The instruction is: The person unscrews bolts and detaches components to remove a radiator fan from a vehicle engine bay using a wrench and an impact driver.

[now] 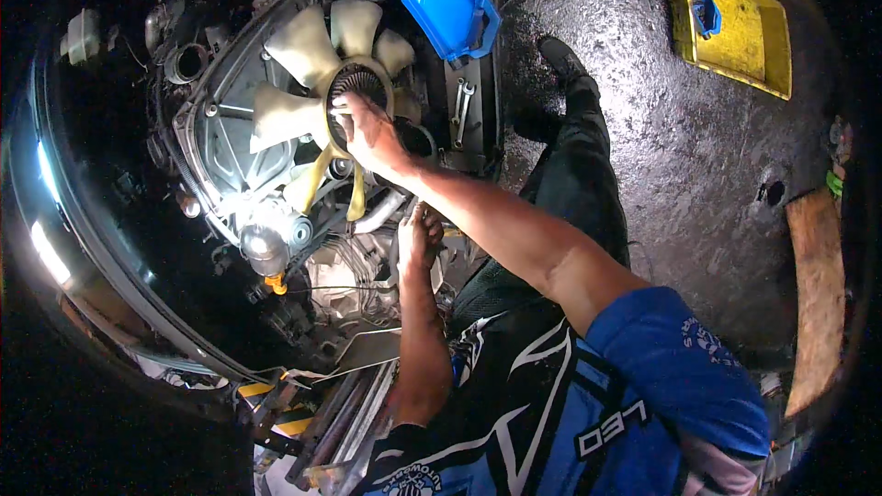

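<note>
A large engine cooling fan (299, 48) with pale, yellowed plastic blades stands in the engine bay, its finned round hub (360, 83) dark in the middle. My right hand (366, 131) reaches across from the right, its fingers curled onto the lower part of that hub. Lower down, beside a pale curved pipe (378, 213), my left hand (419, 237) is closed with its fingers bent. Whatever lies within those fingers is too small or hidden to make out. Two spanners (463, 101) lie on the dark ledge right of the fan.
An open blue plastic case (450, 11) rests above the spanners. A bright work lamp (265, 243) shines at the fan's lower left. On the wet dark floor sit a yellow tray (749, 46) with a small blue container (706, 11) inside and a wooden board (816, 294).
</note>
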The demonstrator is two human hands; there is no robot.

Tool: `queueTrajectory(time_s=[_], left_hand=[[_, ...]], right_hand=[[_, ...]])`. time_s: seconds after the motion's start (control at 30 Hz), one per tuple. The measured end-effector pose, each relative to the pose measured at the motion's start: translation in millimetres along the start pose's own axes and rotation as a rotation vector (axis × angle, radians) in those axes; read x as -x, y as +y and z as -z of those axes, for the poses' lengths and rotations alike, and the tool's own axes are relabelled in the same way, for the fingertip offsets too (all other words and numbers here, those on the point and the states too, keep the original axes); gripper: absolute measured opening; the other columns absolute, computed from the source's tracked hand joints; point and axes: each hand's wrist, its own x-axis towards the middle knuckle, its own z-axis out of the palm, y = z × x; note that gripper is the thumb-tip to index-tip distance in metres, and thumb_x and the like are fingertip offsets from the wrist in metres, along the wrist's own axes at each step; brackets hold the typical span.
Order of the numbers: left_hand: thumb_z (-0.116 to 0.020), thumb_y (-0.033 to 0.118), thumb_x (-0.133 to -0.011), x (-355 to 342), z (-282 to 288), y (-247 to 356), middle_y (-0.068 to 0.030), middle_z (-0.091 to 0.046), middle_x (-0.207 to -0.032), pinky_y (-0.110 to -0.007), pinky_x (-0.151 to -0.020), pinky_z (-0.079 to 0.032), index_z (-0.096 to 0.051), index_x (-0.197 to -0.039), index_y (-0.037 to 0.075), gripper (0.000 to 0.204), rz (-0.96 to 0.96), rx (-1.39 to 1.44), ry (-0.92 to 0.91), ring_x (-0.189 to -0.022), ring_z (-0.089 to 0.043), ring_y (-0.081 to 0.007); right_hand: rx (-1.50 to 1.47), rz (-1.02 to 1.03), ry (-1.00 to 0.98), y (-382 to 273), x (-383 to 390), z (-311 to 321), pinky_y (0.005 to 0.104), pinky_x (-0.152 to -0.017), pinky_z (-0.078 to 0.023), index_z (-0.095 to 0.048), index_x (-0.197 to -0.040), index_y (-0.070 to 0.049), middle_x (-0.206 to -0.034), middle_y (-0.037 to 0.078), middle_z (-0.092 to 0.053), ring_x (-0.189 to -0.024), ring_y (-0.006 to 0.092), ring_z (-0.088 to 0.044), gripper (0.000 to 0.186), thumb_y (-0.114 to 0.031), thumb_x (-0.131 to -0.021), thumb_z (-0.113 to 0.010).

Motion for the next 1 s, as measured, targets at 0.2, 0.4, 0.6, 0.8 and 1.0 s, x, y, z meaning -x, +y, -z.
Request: queueTrajectory(time_s=[0.2, 0.4, 0.6, 0.8, 1.0], left_hand=[[-0.052, 0.025, -0.093, -3, 15, 1, 0.0058, -0.035, -0.059, -0.021, -0.040, -0.022, -0.053, -0.088, 0.010, 0.016, -0.189, -0.125, -0.126, -0.045, -0.031, -0.0055], [-0.053, 0.028, -0.093, -1, -1, 30, 0.0064, -0.035, -0.059, -0.019, -0.040, -0.021, -0.054, -0.090, 0.011, 0.017, -0.013, 0.180, 0.051, -0.045, -0.029, -0.0049], [-0.056, 0.029, -0.091, -3, -6, 57, 0.0073, -0.031, -0.056, -0.021, -0.040, -0.020, -0.054, -0.089, 0.013, 0.017, 0.029, 0.431, -0.094, -0.044, -0.027, -0.0053], [-0.056, 0.029, -0.091, 12, -19, 91, 0.0068, -0.034, -0.056, -0.021, -0.040, -0.022, -0.055, -0.089, 0.013, 0.016, -0.111, 0.515, 0.027, -0.043, -0.028, -0.0056], [-0.053, 0.027, -0.092, 14, -43, 125, 0.0039, -0.039, -0.059, -0.021, -0.039, -0.023, -0.048, -0.076, 0.011, 0.023, -0.228, 0.543, 0.014, -0.044, -0.033, -0.0083]], right_hand=[[0.316, -0.268, -0.131, -1, 5, -4, 0.0506, -0.067, -0.046, -0.050, -0.103, 0.002, -0.084, 0.027, -0.059, -0.081, 0.0448, -0.058, 0.028, -0.023, -0.093, -0.046], [0.311, -0.483, -0.160, -6, -1, -3, 0.0515, -0.073, -0.047, -0.051, -0.107, -0.001, -0.092, 0.027, -0.061, -0.086, 0.0459, -0.059, 0.035, -0.032, -0.091, -0.049], [0.453, 0.157, 0.002, 29, -7, -9, 0.0384, -0.052, -0.048, -0.055, -0.092, -0.004, -0.074, 0.013, -0.061, -0.063, 0.0263, -0.061, 0.034, -0.037, -0.093, -0.048], [0.338, -0.503, -0.262, -6, -21, -5, 0.0388, -0.061, -0.049, -0.057, -0.093, -0.003, -0.072, 0.014, -0.061, -0.066, 0.0273, -0.062, 0.032, -0.034, -0.091, -0.055], [0.603, -0.310, -0.508, -37, -42, -1, 0.0432, -0.070, -0.048, -0.058, -0.092, -0.008, -0.083, 0.016, -0.065, -0.079, 0.0333, -0.063, 0.020, -0.027, -0.084, -0.059]])
